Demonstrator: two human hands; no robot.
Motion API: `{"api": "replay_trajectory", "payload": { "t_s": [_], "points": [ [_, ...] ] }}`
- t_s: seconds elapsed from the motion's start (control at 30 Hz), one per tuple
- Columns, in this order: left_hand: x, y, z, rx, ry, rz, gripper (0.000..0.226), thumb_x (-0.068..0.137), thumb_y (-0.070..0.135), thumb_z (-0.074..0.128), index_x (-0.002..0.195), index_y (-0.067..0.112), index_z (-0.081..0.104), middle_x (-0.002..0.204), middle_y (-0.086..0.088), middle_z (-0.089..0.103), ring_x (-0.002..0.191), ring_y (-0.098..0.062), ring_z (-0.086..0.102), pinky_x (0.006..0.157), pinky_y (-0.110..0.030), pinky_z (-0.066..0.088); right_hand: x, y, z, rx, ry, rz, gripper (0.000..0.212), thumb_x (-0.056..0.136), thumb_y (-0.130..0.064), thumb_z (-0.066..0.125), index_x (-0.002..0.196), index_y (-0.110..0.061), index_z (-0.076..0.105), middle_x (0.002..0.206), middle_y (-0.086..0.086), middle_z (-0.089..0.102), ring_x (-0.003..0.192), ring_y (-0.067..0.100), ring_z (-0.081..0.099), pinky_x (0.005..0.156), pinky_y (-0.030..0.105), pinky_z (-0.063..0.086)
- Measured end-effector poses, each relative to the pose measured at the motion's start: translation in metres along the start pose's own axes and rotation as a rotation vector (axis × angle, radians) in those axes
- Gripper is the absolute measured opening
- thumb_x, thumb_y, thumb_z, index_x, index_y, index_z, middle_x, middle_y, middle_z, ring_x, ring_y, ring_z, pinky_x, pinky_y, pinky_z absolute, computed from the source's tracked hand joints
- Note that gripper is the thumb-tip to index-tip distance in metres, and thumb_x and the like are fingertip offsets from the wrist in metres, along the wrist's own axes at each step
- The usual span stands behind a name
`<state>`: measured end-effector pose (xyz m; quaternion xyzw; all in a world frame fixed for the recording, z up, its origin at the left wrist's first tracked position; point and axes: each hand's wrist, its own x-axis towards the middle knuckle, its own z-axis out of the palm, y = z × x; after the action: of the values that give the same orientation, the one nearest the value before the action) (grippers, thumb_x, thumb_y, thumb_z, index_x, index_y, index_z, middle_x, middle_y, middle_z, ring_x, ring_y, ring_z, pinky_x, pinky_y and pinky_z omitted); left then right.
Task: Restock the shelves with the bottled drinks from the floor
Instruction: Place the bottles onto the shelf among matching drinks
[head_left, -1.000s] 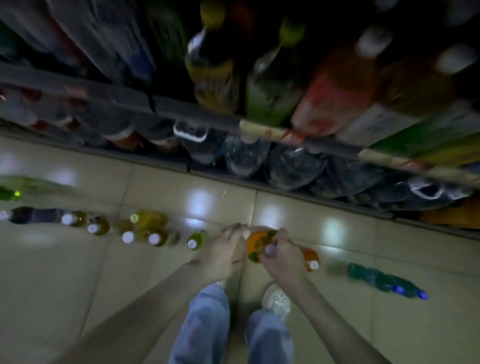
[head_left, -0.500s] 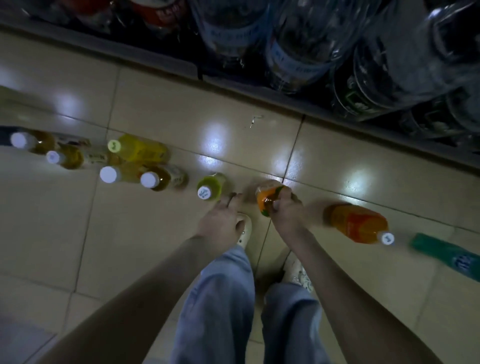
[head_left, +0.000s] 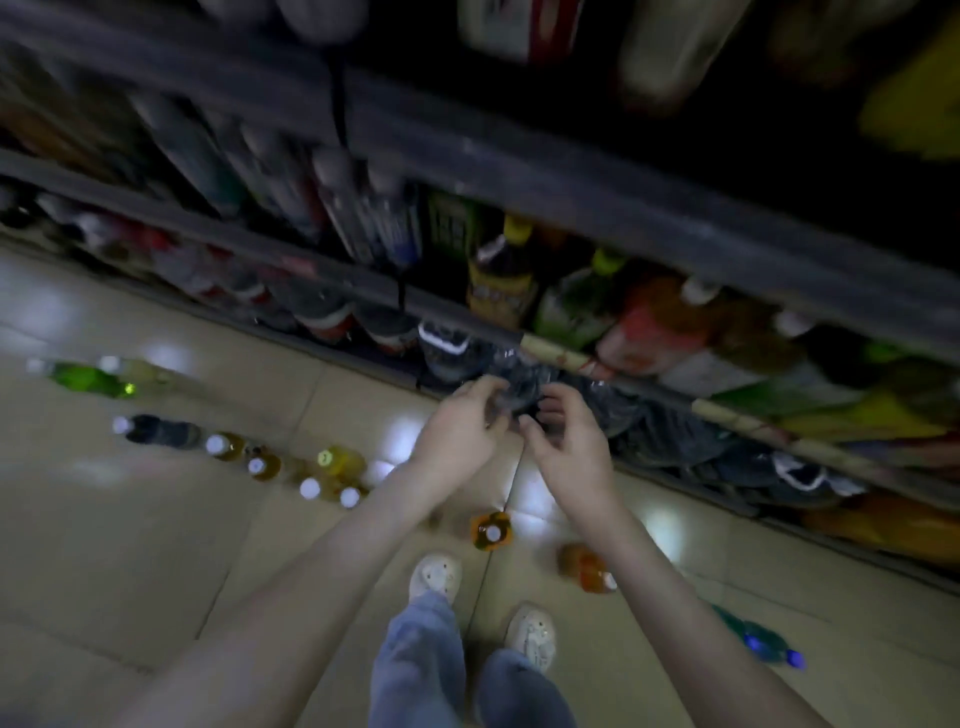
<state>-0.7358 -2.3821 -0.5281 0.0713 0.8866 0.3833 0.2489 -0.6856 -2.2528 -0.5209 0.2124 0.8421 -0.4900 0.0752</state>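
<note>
Head view, hands: nothing is held; left hand (head_left: 460, 431) and right hand (head_left: 566, 449) are raised side by side, fingers loosely curled.
Orange bottle (head_left: 491, 530): stood upright on the floor (head_left: 156, 545), white cap up, just ahead of the shoes (head_left: 435, 574).
Second orange bottle (head_left: 587, 569): laid on its side nearby.
Row of bottles (head_left: 265, 466): yellow and dark drinks, lined up leftward.
Shelves (head_left: 571, 197): packed with blurred bottles.

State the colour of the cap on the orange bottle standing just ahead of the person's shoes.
White. The bottle cap shows best in the head view.
</note>
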Motion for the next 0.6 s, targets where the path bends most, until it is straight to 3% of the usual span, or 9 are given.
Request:
{"api": "replay_trajectory", "payload": {
  "t_s": [0.07, 0.2, 0.3, 0.47, 0.6],
  "points": [
    [-0.005, 0.044, -0.042, -0.009, 0.052, 0.091, 0.032, 0.092, 0.017, 0.057, 0.123, 0.014, 0.056, 0.117, -0.008, 0.065, 0.106, -0.025, 0.061, 0.087, -0.032, 0.048, -0.004, -0.051, -0.031, -0.008, 0.056, -0.106, 0.035, 0.091, -0.019, 0.063, 0.124, -0.017, 0.053, 0.114, -0.003, 0.058, 0.099, 0.01, 0.059, 0.081, 0.014, 0.047],
    [-0.019, 0.108, -0.107, 0.018, 0.116, 0.264, 0.026, 0.093, 0.02, 0.056, 0.119, 0.016, 0.059, 0.114, -0.005, 0.066, 0.102, -0.021, 0.062, 0.087, -0.031, 0.048, -0.01, -0.132, -0.076, -0.052, 0.148, -0.261, 0.032, 0.093, -0.024, 0.06, 0.123, -0.026, 0.05, 0.12, -0.004, 0.056, 0.105, 0.008, 0.057, 0.09, 0.028, 0.05],
    [-0.026, 0.141, -0.145, 0.017, 0.144, 0.338, 0.024, 0.097, 0.025, 0.052, 0.119, 0.018, 0.058, 0.113, 0.0, 0.064, 0.094, -0.015, 0.062, 0.084, -0.032, 0.051, -0.011, -0.176, -0.094, -0.028, 0.254, -0.318, 0.033, 0.094, -0.024, 0.059, 0.124, -0.027, 0.046, 0.122, -0.004, 0.053, 0.111, 0.009, 0.053, 0.091, 0.025, 0.047],
    [-0.018, 0.159, -0.185, 0.04, 0.16, 0.37, 0.035, 0.099, 0.031, 0.047, 0.133, 0.022, 0.046, 0.129, 0.002, 0.055, 0.112, -0.013, 0.055, 0.091, -0.034, 0.05, 0.025, -0.221, -0.109, 0.056, 0.529, -0.24, 0.068, 0.088, -0.023, 0.068, 0.143, -0.008, 0.03, 0.141, 0.01, 0.039, 0.132, 0.021, 0.037, 0.103, 0.027, 0.035],
    [-0.014, 0.164, -0.199, 0.007, 0.174, 0.361, 0.042, 0.1, 0.031, 0.045, 0.14, 0.022, 0.038, 0.139, 0.0, 0.045, 0.117, -0.016, 0.051, 0.093, -0.033, 0.048, 0.074, -0.244, -0.126, 0.167, 0.598, -0.145, 0.099, 0.076, -0.027, 0.08, 0.15, -0.015, 0.016, 0.147, 0.011, 0.036, 0.136, 0.027, 0.035, 0.102, 0.028, 0.032]
  ]
}}
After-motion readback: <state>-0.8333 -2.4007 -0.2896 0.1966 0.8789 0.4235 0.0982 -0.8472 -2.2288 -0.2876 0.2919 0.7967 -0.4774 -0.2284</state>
